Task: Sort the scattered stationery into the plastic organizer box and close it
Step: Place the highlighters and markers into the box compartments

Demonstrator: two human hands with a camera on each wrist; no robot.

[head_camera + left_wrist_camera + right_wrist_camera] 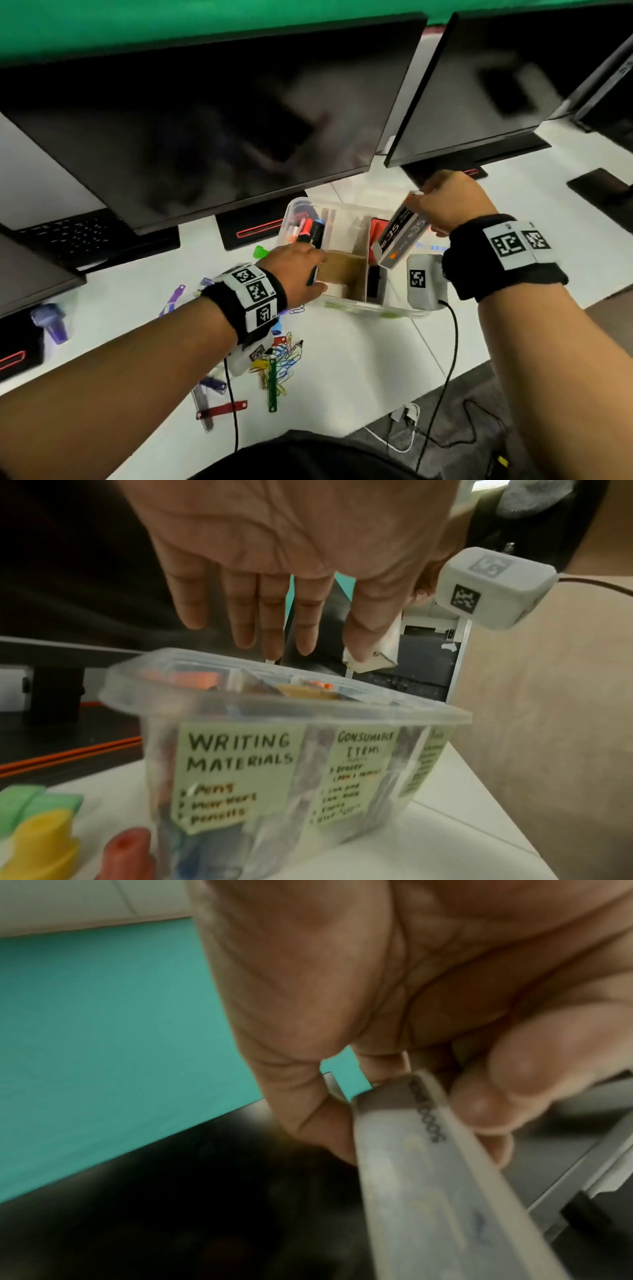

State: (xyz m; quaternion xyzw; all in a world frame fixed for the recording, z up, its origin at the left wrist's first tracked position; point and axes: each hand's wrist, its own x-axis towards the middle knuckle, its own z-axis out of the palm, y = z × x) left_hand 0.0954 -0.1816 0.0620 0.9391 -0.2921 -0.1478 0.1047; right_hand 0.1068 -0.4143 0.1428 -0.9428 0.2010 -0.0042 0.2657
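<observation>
The clear plastic organizer [359,306] stands on the white desk without a lid, split by cardboard dividers. Its front wall [274,707] carries labels reading "Writing Materials" and "Consumable Items". Markers [310,231] stand in its left compartment. My left hand [301,263] hovers over the front left corner of the organizer. Its fingers [274,615] are straight and hold nothing. My right hand [445,202] grips a small white and grey staples box [400,236] by its top end. The staples box [428,1191] is tilted above the right compartment, pinched between thumb and fingers [404,1115].
Coloured paper clips [277,359], a green fastener strip [272,387], a red strip [222,409] and purple pieces [174,298] lie scattered at the front left. Green, yellow and red pieces [44,840] sit left of the organizer. Two dark monitors [205,137] stand behind it.
</observation>
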